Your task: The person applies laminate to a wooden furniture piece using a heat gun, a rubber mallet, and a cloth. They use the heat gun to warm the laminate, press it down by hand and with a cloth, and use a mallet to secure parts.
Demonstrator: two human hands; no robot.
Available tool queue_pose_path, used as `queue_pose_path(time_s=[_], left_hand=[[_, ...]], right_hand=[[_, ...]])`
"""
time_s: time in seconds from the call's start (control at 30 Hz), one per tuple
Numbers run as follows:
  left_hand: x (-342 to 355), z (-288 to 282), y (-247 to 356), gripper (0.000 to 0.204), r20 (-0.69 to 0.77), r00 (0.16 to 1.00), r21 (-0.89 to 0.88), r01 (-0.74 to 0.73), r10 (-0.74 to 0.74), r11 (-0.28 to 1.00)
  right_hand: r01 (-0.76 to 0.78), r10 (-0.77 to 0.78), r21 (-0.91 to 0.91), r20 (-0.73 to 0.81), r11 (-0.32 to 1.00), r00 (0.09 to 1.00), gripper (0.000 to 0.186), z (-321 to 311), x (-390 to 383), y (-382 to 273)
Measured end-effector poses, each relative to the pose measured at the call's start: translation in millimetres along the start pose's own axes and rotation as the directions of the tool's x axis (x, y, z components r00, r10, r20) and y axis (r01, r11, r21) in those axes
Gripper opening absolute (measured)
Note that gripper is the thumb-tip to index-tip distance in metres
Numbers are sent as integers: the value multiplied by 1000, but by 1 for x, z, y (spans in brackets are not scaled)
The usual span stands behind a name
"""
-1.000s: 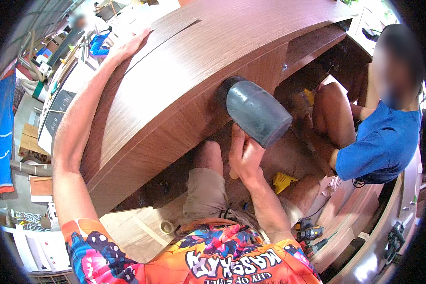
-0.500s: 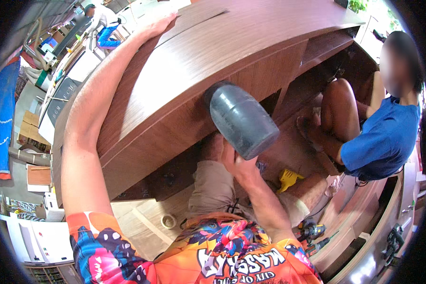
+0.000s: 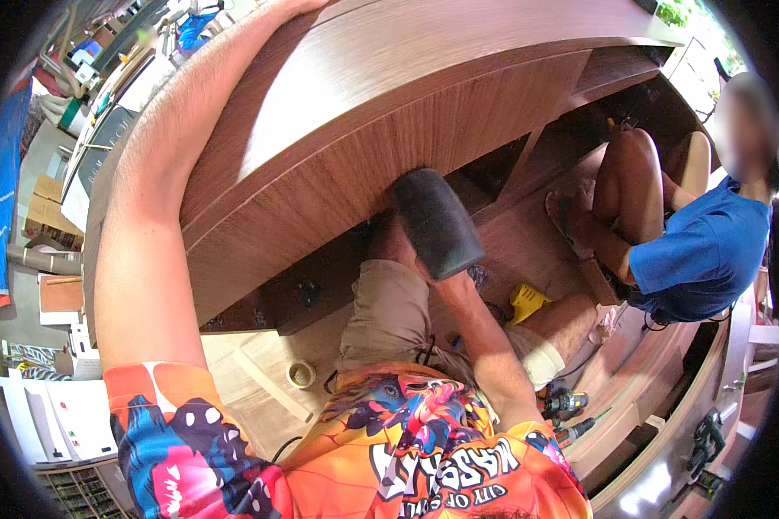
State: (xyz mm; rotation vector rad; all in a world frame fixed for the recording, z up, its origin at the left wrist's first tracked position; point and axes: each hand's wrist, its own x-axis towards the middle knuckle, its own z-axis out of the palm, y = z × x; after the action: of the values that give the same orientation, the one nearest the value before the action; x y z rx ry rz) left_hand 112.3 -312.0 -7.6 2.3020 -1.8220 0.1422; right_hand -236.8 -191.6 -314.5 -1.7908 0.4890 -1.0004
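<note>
A mallet with a black, barrel-shaped head (image 3: pixel 439 227) is in my right hand (image 3: pixel 446 284), close to the front of a brown wood-grain cabinet (image 3: pixel 320 177). The head covers most of that hand and the handle, and I cannot tell whether it touches the panel. At the upper edge of the picture my left hand (image 3: pixel 310 3) rests on the cabinet's top panel (image 3: pixel 346 73), largely cut off, with nothing seen in it. My left forearm stretches along the panel's left end.
A person in a blue shirt (image 3: pixel 697 251) crouches at the cabinet's open right part. On the floor lie a yellow tool (image 3: pixel 526 303), a cordless drill (image 3: pixel 565 403) and a roll of tape (image 3: pixel 301 374). Long boards (image 3: pixel 632 381) lie at the lower right.
The mallet head has tipped, swinging slightly down and toward the cabinet's underside. My left hand has slipped mostly past the upper picture edge as the view shifted.
</note>
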Motion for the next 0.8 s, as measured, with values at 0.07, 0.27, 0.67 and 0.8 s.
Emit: queue_pose_path(time_s=[0.07, 0.27, 0.67, 0.8], left_hand=[[-6, 4, -6, 97, 13, 1000, -7, 6, -6, 1000], [8, 6, -13, 95, 15, 1000, -37, -10, 10, 999], [66, 13, -56, 92, 12, 1000, -81, 5, -4, 997], [98, 21, -52, 91, 27, 1000, -114, -7, 10, 993]], right_hand=[[-42, 42, -6, 27, 999, 999, 47, 7, -9, -10], [-91, 100, 195, -33, 976, 994, 52, 30, -33, 22], [137, -158, -140, -154, 981, 975, 40, 29, -24, 6], [111, -116, -38, -205, 993, 972, 44, 27, -19, 51]])
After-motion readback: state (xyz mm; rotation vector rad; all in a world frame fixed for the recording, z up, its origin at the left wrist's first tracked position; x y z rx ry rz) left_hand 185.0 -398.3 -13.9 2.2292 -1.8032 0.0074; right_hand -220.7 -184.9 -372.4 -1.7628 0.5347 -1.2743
